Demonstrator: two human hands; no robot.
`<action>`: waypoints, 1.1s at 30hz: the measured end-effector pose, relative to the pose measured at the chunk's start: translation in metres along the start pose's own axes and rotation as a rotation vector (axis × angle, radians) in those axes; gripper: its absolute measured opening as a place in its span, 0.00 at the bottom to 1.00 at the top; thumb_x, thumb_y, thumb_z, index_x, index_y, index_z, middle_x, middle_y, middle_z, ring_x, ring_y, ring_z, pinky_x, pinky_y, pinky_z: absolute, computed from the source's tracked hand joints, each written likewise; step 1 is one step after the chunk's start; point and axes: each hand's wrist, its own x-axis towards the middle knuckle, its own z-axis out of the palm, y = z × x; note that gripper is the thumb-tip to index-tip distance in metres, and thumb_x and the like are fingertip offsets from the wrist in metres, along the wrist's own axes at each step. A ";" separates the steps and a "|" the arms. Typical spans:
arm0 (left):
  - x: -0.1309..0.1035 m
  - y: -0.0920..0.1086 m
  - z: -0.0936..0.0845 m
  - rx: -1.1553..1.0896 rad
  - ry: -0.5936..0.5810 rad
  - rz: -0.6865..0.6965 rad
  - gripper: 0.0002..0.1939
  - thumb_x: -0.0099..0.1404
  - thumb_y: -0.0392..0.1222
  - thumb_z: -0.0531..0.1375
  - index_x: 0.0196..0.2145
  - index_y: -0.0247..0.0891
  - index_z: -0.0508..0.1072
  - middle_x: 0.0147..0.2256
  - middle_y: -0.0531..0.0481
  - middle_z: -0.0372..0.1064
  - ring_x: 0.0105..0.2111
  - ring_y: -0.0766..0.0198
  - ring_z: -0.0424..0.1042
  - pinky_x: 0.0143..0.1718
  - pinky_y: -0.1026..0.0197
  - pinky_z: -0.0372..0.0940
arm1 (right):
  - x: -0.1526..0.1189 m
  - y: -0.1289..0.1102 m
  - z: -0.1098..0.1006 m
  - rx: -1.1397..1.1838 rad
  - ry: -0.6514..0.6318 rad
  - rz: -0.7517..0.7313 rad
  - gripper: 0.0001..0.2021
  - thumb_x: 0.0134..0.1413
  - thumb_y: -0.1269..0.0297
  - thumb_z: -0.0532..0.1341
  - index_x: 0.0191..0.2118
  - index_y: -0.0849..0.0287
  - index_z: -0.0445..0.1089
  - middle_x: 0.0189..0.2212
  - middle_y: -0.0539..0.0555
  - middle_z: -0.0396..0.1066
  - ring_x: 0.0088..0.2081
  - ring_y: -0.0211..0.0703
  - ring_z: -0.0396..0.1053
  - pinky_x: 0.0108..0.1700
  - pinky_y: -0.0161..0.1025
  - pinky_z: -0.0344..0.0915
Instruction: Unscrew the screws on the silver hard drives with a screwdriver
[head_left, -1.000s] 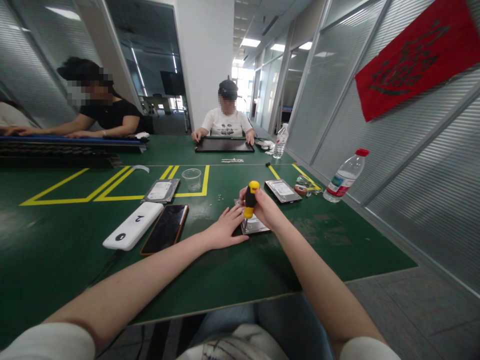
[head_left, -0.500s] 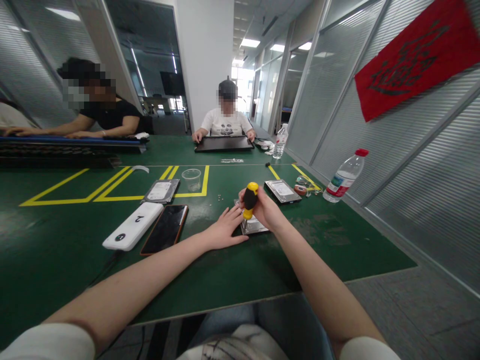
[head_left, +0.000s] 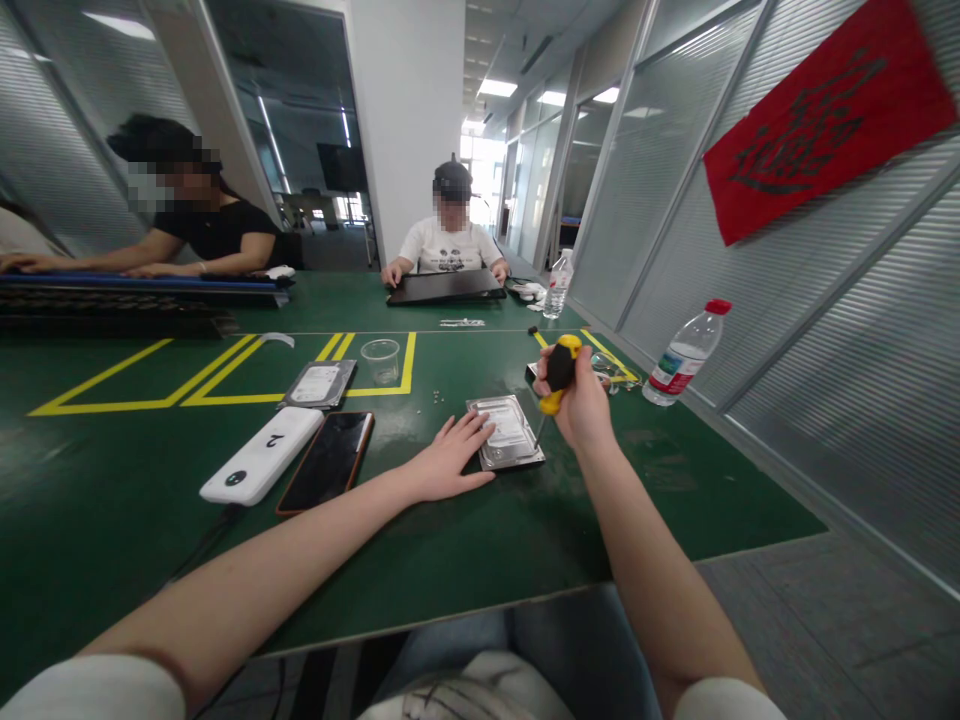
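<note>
A silver hard drive [head_left: 511, 436] lies flat on the green table in front of me. My left hand [head_left: 448, 460] rests open, its fingers spread over the drive's left edge and the thumb on the table. In my right hand [head_left: 585, 402] is a screwdriver [head_left: 562, 368] with a yellow and black handle, gripped with the shaft pointing down. Its tip is at the drive's right edge near the front corner; whether it sits in a screw I cannot tell. Several tiny screws [head_left: 437, 397] are scattered just beyond my left hand.
Left of my hands are a phone [head_left: 327, 462], a white power bank [head_left: 262, 457], another hard drive [head_left: 319, 383] and a clear plastic cup [head_left: 381, 360]. A water bottle [head_left: 686, 355] stands to the right. Two people sit across the table, one holding a dark panel [head_left: 446, 288].
My right hand has moved the screwdriver from the drive's left side to its right edge, uncovering the label. My left hand stays in place. The person opposite has tilted the dark panel.
</note>
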 end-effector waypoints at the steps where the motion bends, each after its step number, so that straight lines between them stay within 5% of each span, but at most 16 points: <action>1: 0.000 0.000 0.000 -0.001 -0.005 0.003 0.38 0.68 0.55 0.55 0.68 0.37 0.47 0.69 0.37 0.37 0.68 0.47 0.35 0.65 0.39 0.37 | 0.000 -0.004 -0.006 -0.016 0.014 -0.031 0.24 0.52 0.38 0.57 0.33 0.57 0.67 0.22 0.48 0.62 0.20 0.31 0.57 0.20 0.33 0.53; 9: -0.001 -0.001 0.000 0.001 -0.010 0.001 0.37 0.69 0.54 0.55 0.68 0.40 0.47 0.69 0.39 0.36 0.69 0.48 0.34 0.65 0.40 0.36 | -0.010 0.003 -0.021 -0.034 0.244 -0.196 0.24 0.53 0.37 0.55 0.33 0.56 0.67 0.19 0.45 0.61 0.15 0.28 0.53 0.16 0.30 0.48; 33: 0.001 -0.004 0.004 0.019 -0.005 0.022 0.37 0.69 0.56 0.54 0.69 0.39 0.46 0.69 0.39 0.35 0.69 0.46 0.33 0.65 0.38 0.36 | -0.010 0.022 -0.022 -0.102 0.148 -0.100 0.24 0.54 0.37 0.53 0.35 0.56 0.66 0.19 0.46 0.62 0.16 0.30 0.55 0.17 0.30 0.49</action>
